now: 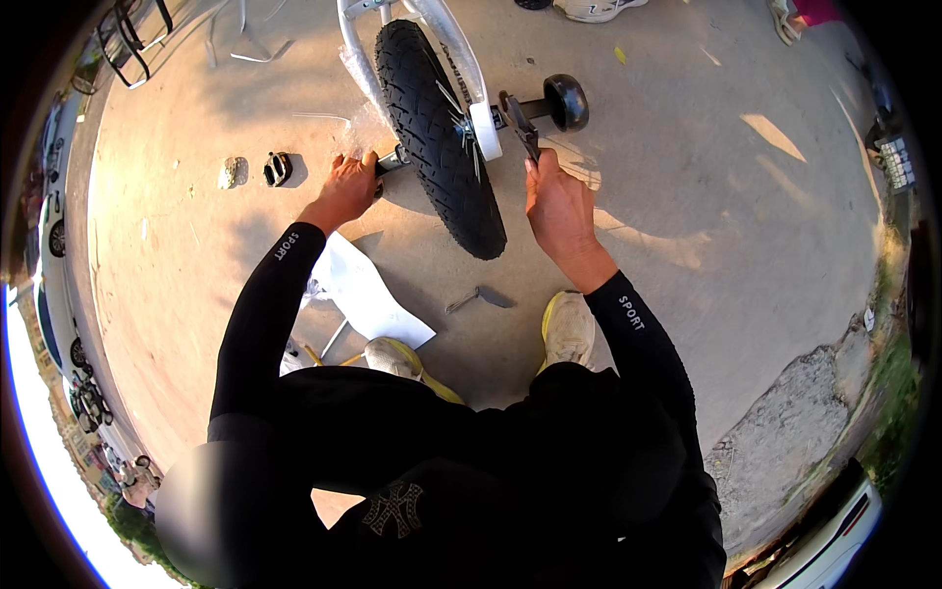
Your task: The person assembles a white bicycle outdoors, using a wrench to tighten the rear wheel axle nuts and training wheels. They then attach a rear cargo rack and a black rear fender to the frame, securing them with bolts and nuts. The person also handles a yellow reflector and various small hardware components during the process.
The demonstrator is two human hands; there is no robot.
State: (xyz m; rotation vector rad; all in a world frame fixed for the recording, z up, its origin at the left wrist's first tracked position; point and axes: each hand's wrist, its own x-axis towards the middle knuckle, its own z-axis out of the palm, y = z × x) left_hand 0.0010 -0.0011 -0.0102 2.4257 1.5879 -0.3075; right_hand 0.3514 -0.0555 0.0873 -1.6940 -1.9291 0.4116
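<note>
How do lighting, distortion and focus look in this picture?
Head view: warm sunlit patches and shadows across the pale concrete ground, glaring white strip by the lower left rim; head view: fisheye curvature bows the white parked car; head view: the black knobby rubber tyre reads fairly crisp, a pale rounded patch lower left blurred.

White car (56, 294) at left, motorbike (91, 404) — apparently — nearby, another person's shoe (601, 9), grass (898, 407)
</note>
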